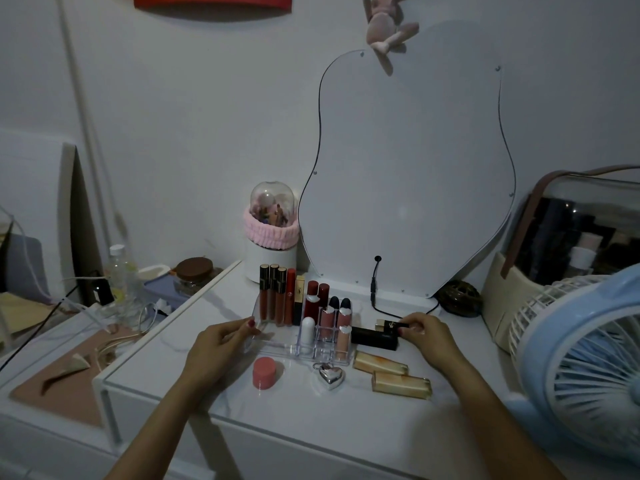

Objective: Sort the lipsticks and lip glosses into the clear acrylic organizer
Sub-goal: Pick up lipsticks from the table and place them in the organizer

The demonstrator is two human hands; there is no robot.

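Two hands down on the white table (311,410). Left hand (221,344) pinching the left wall of the clear organizer (277,348) — holding it so it stays put. Right hand (426,337) closed on the end of a black lipstick (374,336), lying flat just right of the organizer. Another dark tube with gold (389,323) right behind it, touching the fingertips too.

Probably light, that black lipstick. Hard and smooth, so likely a bit slippery. Best grabbed around the middle, not by the cap — a cap could pop off. Then stood up in an empty slot.

Organizer see-through, stiff, likely easy to slide on the shiny table. Good to hold by the side wall.

Already standing at the back: tall lip glosses (273,296) with gold caps and red-brown insides. Next to them some short red lipsticks (318,294). In front, one white tube (307,330) and a few pink ones (343,342).

Not sorted yet, lying in front: two shiny gold tubes (391,372), a pink round pot (265,373) and a silver heart (331,375).
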